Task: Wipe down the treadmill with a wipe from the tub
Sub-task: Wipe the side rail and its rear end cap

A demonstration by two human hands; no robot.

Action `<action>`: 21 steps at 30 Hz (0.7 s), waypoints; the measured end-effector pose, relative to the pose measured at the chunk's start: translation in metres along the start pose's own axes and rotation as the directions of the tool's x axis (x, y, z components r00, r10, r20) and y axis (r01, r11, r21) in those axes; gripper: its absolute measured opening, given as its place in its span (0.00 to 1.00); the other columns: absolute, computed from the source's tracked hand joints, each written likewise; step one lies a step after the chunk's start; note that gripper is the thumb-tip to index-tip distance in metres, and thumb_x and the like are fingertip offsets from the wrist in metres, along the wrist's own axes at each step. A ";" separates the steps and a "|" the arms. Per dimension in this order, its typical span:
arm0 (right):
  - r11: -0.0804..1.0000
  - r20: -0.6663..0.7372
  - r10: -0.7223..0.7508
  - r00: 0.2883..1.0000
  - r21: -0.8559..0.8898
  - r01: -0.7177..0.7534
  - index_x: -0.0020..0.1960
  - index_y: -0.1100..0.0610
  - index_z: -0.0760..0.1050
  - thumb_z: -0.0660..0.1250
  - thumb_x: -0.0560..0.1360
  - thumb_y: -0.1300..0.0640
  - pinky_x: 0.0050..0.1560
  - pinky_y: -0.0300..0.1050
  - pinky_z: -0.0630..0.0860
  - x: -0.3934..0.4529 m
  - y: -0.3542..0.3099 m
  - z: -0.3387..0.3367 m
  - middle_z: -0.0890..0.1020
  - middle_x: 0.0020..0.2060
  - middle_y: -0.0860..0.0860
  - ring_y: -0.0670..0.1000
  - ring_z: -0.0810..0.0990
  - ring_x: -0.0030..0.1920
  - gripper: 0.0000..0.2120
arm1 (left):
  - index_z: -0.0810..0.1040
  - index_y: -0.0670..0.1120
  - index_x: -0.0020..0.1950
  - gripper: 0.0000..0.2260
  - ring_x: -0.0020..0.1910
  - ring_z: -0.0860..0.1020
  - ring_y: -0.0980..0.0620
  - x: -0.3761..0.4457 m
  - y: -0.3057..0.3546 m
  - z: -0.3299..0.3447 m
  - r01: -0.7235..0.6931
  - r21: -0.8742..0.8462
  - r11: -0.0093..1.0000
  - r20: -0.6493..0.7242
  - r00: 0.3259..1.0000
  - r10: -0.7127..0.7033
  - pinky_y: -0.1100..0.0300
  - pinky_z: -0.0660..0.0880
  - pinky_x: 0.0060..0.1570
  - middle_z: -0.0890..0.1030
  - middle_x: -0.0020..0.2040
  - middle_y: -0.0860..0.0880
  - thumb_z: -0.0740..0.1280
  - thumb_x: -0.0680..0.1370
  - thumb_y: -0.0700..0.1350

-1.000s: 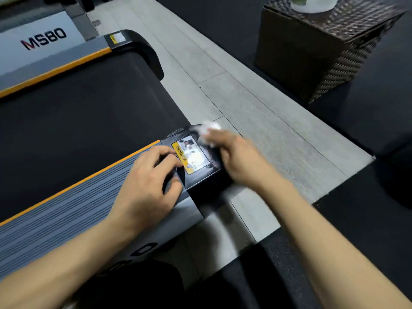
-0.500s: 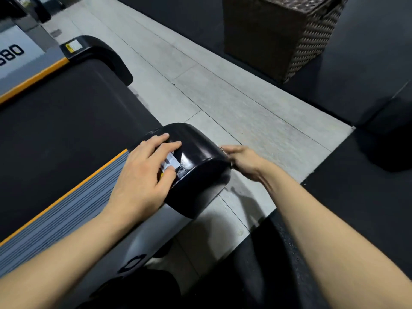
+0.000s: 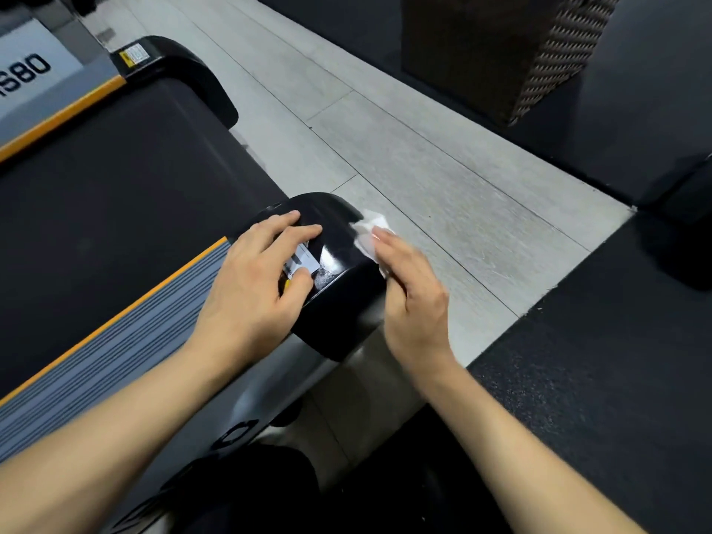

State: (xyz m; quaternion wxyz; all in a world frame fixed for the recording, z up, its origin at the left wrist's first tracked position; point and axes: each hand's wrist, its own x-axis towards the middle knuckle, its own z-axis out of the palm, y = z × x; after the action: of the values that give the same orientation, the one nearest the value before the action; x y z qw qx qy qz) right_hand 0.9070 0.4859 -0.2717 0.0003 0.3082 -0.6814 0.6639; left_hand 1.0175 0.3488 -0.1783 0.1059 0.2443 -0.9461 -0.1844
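- The wipe [image 3: 369,235], white and crumpled, is pressed against the far outer side of the glossy black end cap [image 3: 339,271] at the treadmill's rear corner; that cap is my landmark for the rest.
- The right hand [image 3: 414,298] holds the wipe there. Its fingers run forward, fairly straight, over the cloth, flattening it onto the curve of the cap. Whether the thumb pinches the wipe from beneath I cannot tell.
- The left hand [image 3: 254,287] rests on top of the cap on the belt side, fingers spread a little and laid flat over a small label [image 3: 304,262], gripping nothing. It looks to be steadying.
- The step in hand, I'd judge, is wiping the cap itself, its outer flank at this instant. The top of the cap shows streaky reflections, possibly dampness.
- Next, I reckon, the cloth wants carrying round the curve toward the near underside of the cap, and the left hand must lift if the label patch is to be wiped.
- Beyond the cap on the belt side lie the dark belt [image 3: 115,194] and the ribbed grey side rail [image 3: 127,352] with its orange edge; these appear still to do.
- On the other side of the cap is pale floor [image 3: 443,194], and well past it a wicker box [image 3: 501,52]. No tub is in view.
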 end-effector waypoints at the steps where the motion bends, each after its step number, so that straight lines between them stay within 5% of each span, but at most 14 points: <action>1: 0.999 0.042 -0.041 0.998 -0.026 0.043 0.64 0.62 0.80 0.58 0.75 0.77 0.68 0.44 0.73 0.008 0.005 -0.002 0.81 0.63 0.52 0.49 0.77 0.67 0.23 | 0.74 0.56 0.72 0.22 0.75 0.63 0.56 0.001 0.000 0.000 0.000 -0.001 1.000 0.001 1.000 0.000 0.54 0.62 0.74 0.69 0.75 0.56 0.59 0.77 0.48; 4: 0.971 0.004 0.234 0.972 -0.052 -0.233 0.64 0.59 0.80 0.55 0.76 0.76 0.68 0.37 0.71 0.017 0.022 -0.011 0.80 0.60 0.44 0.32 0.75 0.62 0.25 | 0.74 0.56 0.72 0.22 0.76 0.63 0.56 0.001 0.000 -0.001 0.015 -0.021 1.000 0.005 1.000 -0.015 0.50 0.62 0.76 0.68 0.76 0.57 0.59 0.78 0.48; 6: 0.938 -0.050 0.335 0.941 -0.077 -0.338 0.67 0.58 0.78 0.56 0.78 0.75 0.70 0.40 0.70 0.005 0.021 -0.009 0.78 0.62 0.42 0.30 0.72 0.64 0.24 | 0.73 0.57 0.72 0.22 0.76 0.63 0.56 0.000 0.000 -0.002 0.015 -0.018 1.000 0.004 1.000 -0.015 0.49 0.62 0.76 0.68 0.76 0.57 0.59 0.78 0.49; 9: 0.988 -0.097 0.128 0.987 -0.079 -0.136 0.69 0.60 0.76 0.59 0.78 0.77 0.70 0.42 0.72 -0.022 0.009 -0.006 0.77 0.67 0.46 0.46 0.74 0.70 0.25 | 0.73 0.57 0.72 0.22 0.76 0.63 0.55 0.002 0.000 -0.002 0.015 -0.020 1.000 0.012 1.000 -0.015 0.52 0.62 0.75 0.68 0.75 0.57 0.58 0.77 0.51; 11: 0.979 -0.040 -0.102 0.994 -0.181 0.093 0.67 0.61 0.78 0.63 0.77 0.75 0.65 0.49 0.76 -0.029 -0.003 -0.005 0.77 0.66 0.52 0.54 0.77 0.66 0.22 | 0.74 0.56 0.72 0.23 0.75 0.64 0.55 0.002 0.000 -0.002 0.012 -0.010 1.000 0.010 1.000 -0.012 0.54 0.61 0.75 0.69 0.75 0.56 0.58 0.77 0.51; 15: 0.884 0.124 -0.406 0.906 -0.199 0.423 0.58 0.64 0.83 0.65 0.81 0.67 0.61 0.45 0.73 -0.025 -0.023 0.005 0.81 0.58 0.59 0.59 0.79 0.57 0.11 | 0.74 0.55 0.72 0.25 0.75 0.64 0.54 0.002 -0.001 -0.003 -0.011 -0.016 1.000 0.008 1.000 0.011 0.54 0.61 0.75 0.70 0.75 0.55 0.54 0.76 0.52; 18: 0.859 0.127 -0.442 0.888 -0.224 0.460 0.57 0.63 0.84 0.67 0.79 0.69 0.62 0.43 0.72 -0.025 -0.020 0.008 0.82 0.56 0.58 0.59 0.80 0.54 0.10 | 0.75 0.55 0.72 0.25 0.75 0.64 0.55 0.002 -0.002 -0.003 -0.012 -0.028 1.000 -0.001 1.000 0.012 0.54 0.62 0.75 0.70 0.75 0.54 0.54 0.76 0.52; 21: 0.918 -0.004 -0.306 0.952 -0.268 0.293 0.60 0.60 0.83 0.69 0.76 0.72 0.59 0.46 0.76 -0.024 -0.006 0.001 0.81 0.56 0.56 0.57 0.80 0.54 0.16 | 0.75 0.55 0.71 0.24 0.74 0.65 0.55 0.002 -0.001 -0.002 -0.008 -0.030 1.000 -0.009 1.000 0.008 0.54 0.62 0.74 0.70 0.74 0.55 0.55 0.76 0.52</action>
State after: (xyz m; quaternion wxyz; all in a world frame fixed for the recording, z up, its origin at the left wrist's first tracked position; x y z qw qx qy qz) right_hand 0.9298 0.4952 -0.2759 0.1584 0.3908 -0.7083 0.5662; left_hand 1.0167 0.3466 -0.1765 0.1147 0.2398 -0.9436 -0.1973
